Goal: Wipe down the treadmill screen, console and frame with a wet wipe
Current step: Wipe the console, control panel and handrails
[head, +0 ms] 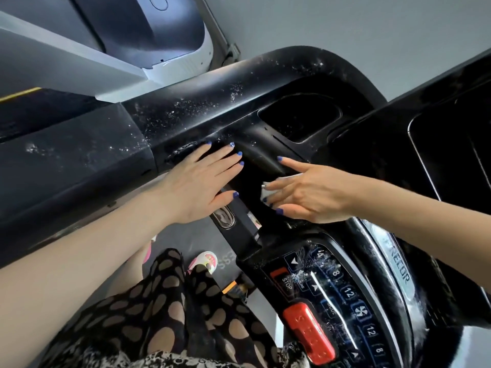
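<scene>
Where the black frame runs in from the left edge, its top carries white specks and foam flecks. Left hand: flat, fingers straight and together, palm pressed on the frame where it joins the console; it holds nothing. Thumb lies along a narrow black bar below. Right hand: just beside the left, not touching it. Index finger extended toward the console recess; remaining fingers and thumb curled, pinching a small folded white wet wipe against the black surface. Below the right hand: button panel with wet droplets, "STOP" label, red safety key. Far right: dark glossy screen, edge only partly in view.
</scene>
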`<action>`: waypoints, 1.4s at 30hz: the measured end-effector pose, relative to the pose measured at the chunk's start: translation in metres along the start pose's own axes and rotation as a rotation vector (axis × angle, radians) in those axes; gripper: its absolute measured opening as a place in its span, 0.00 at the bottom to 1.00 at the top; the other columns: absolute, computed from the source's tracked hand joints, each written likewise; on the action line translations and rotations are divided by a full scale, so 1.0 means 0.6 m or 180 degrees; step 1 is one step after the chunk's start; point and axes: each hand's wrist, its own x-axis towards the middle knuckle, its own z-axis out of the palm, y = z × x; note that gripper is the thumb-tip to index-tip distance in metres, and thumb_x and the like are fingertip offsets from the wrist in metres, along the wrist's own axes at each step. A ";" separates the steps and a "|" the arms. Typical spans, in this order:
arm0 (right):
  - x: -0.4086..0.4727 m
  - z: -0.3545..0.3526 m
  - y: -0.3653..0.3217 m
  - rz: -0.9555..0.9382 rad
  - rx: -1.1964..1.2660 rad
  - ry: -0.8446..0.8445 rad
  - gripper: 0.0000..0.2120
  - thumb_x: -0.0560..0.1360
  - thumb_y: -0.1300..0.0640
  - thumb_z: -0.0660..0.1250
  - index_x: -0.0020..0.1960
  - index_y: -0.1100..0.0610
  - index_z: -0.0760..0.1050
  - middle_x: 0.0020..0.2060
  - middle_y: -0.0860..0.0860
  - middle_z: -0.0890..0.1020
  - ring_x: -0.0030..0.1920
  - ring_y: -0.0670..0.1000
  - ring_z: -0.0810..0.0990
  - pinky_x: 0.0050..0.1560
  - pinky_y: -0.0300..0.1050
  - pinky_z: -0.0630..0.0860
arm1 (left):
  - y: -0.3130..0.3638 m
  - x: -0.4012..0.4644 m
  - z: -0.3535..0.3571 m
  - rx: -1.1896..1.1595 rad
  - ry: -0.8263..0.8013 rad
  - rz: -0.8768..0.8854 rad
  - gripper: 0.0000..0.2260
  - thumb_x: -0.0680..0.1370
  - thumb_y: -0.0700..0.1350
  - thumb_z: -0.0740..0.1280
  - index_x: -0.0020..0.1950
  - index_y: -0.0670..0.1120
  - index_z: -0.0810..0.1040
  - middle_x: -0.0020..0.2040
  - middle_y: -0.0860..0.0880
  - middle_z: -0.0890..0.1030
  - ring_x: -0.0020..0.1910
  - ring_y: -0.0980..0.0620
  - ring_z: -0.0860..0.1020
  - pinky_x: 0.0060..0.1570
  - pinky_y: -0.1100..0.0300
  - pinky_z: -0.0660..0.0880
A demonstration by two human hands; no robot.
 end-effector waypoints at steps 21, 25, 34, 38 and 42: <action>0.101 0.029 0.024 -0.0056 -0.0417 0.0966 0.27 0.83 0.45 0.46 0.68 0.51 0.78 0.71 0.43 0.74 0.78 0.46 0.60 0.78 0.58 0.38 | -0.054 -0.027 -0.087 0.1037 0.0505 -0.0153 0.27 0.81 0.47 0.52 0.77 0.34 0.63 0.79 0.35 0.59 0.79 0.37 0.57 0.76 0.39 0.57; 0.022 0.016 0.050 -0.0084 -0.0382 0.0958 0.24 0.83 0.45 0.48 0.71 0.48 0.75 0.73 0.39 0.71 0.78 0.44 0.58 0.78 0.56 0.37 | -0.059 -0.029 -0.080 0.1197 0.0474 -0.0119 0.27 0.82 0.46 0.51 0.78 0.34 0.61 0.80 0.36 0.57 0.80 0.37 0.55 0.77 0.40 0.54; 0.168 0.000 0.032 -0.0250 -0.0742 0.1210 0.25 0.80 0.48 0.50 0.63 0.55 0.81 0.66 0.46 0.79 0.74 0.50 0.69 0.77 0.62 0.46 | -0.060 -0.032 -0.074 0.1234 0.0694 -0.0143 0.26 0.81 0.41 0.54 0.79 0.34 0.59 0.80 0.35 0.57 0.80 0.37 0.55 0.78 0.43 0.52; 0.122 -0.003 0.054 -0.0181 -0.0742 0.1199 0.24 0.79 0.47 0.53 0.68 0.53 0.78 0.70 0.45 0.75 0.76 0.49 0.66 0.78 0.61 0.44 | -0.065 -0.039 -0.079 0.1232 0.0732 -0.0173 0.27 0.80 0.40 0.56 0.79 0.34 0.59 0.80 0.36 0.57 0.80 0.38 0.56 0.78 0.44 0.52; 0.078 -0.003 0.069 0.0047 -0.0727 0.1277 0.25 0.80 0.46 0.52 0.73 0.51 0.73 0.74 0.43 0.70 0.78 0.49 0.62 0.79 0.61 0.44 | -0.064 -0.040 -0.075 0.1321 0.0668 -0.0213 0.28 0.81 0.41 0.55 0.80 0.35 0.56 0.81 0.36 0.53 0.81 0.39 0.53 0.79 0.44 0.51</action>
